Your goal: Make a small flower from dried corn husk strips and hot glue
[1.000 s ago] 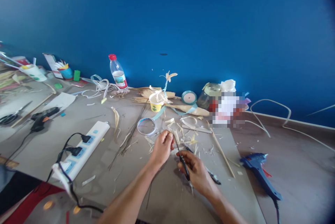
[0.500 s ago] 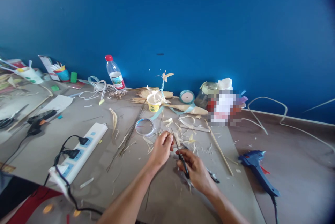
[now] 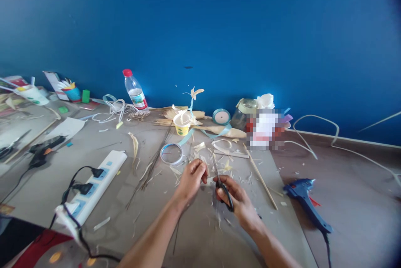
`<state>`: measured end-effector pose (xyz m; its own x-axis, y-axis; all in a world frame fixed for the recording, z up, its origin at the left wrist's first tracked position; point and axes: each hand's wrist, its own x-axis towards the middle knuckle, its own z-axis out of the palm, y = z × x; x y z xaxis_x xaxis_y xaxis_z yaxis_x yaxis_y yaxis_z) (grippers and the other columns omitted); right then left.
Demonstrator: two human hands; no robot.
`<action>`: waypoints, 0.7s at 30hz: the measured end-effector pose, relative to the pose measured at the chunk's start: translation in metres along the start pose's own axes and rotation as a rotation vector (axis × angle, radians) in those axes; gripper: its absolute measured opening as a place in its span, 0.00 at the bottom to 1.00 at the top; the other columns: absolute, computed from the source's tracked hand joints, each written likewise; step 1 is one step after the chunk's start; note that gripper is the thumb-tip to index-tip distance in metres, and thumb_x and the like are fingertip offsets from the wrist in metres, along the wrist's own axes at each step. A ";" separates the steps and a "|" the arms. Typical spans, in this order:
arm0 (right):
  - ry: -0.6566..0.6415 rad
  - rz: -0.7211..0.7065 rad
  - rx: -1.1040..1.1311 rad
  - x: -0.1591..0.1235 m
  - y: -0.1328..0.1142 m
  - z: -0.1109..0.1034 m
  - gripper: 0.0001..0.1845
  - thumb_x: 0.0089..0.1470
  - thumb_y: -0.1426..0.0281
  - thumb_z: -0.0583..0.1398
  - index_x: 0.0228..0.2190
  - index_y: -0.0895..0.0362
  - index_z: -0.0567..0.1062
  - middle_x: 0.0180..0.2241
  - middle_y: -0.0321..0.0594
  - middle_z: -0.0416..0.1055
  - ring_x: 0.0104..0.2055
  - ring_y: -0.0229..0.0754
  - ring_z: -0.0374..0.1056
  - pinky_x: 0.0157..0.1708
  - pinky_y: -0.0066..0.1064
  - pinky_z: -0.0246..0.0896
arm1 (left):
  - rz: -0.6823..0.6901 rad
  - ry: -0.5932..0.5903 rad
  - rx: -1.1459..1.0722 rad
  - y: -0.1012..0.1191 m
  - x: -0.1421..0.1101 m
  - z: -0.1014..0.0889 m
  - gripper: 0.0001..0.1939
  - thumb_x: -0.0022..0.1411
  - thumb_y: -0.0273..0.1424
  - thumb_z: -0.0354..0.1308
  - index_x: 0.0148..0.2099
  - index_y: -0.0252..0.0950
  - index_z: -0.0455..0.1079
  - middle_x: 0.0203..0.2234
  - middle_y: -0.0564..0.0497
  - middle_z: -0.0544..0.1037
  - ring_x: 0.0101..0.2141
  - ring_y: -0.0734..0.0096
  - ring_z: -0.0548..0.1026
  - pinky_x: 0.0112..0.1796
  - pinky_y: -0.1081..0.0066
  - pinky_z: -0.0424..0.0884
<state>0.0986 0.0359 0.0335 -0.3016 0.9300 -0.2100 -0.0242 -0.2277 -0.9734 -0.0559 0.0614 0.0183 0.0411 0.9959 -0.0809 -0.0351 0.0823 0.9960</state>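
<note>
Scissors with black handles are in my right hand, their thin blades pointing away from me. My left hand is just left of the blades, apart from them. Its fingertips are pinched together, and whatever they may hold is too small to make out. Pale husk scraps lie scattered on the table beyond both hands. Left of them rests a roll of tape. Farther back a yellow-and-white paper cup stands beside a small husk flower on a light-blue wrapped stem.
At left lies a white power strip with black plugs, near a black glue gun. A blue glue gun lies at right. A water bottle, a ribbon spool and a glass jar stand along the blue wall.
My right hand has drawn slightly right, away from my left hand, and the scissors have turned so more of their handles shows. My left hand stays pinched. The view has shifted a little.
</note>
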 end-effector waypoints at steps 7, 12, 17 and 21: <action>0.109 -0.053 0.090 0.006 0.007 -0.005 0.23 0.40 0.56 0.65 0.36 0.56 0.71 0.25 0.35 0.66 0.26 0.35 0.60 0.26 0.26 0.56 | -0.023 -0.048 0.003 0.002 -0.002 0.002 0.15 0.60 0.38 0.48 0.25 0.35 0.63 0.17 0.55 0.67 0.22 0.76 0.65 0.27 0.75 0.59; 0.200 -0.124 0.210 0.008 0.003 -0.003 0.24 0.37 0.62 0.68 0.37 0.54 0.70 0.27 0.35 0.69 0.29 0.38 0.64 0.29 0.27 0.59 | -0.041 -0.078 0.023 0.007 -0.004 0.007 0.13 0.59 0.36 0.50 0.25 0.35 0.63 0.17 0.55 0.67 0.22 0.75 0.65 0.28 0.75 0.60; 0.258 -0.099 0.293 0.013 0.002 -0.007 0.25 0.34 0.64 0.69 0.36 0.55 0.70 0.25 0.33 0.70 0.26 0.36 0.63 0.26 0.25 0.57 | -0.083 -0.177 0.019 0.010 -0.007 0.012 0.13 0.58 0.36 0.51 0.24 0.35 0.63 0.17 0.55 0.68 0.22 0.75 0.65 0.27 0.75 0.60; 0.263 -0.063 0.357 0.015 0.001 -0.011 0.26 0.33 0.65 0.69 0.36 0.56 0.69 0.25 0.32 0.69 0.24 0.34 0.62 0.24 0.25 0.56 | -0.147 -0.288 -0.027 0.013 -0.009 0.012 0.13 0.56 0.37 0.53 0.23 0.35 0.63 0.17 0.55 0.68 0.21 0.75 0.66 0.27 0.74 0.61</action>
<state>0.1044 0.0532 0.0281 -0.0369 0.9765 -0.2122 -0.3766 -0.2103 -0.9022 -0.0443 0.0535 0.0326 0.3284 0.9219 -0.2055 -0.0341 0.2289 0.9728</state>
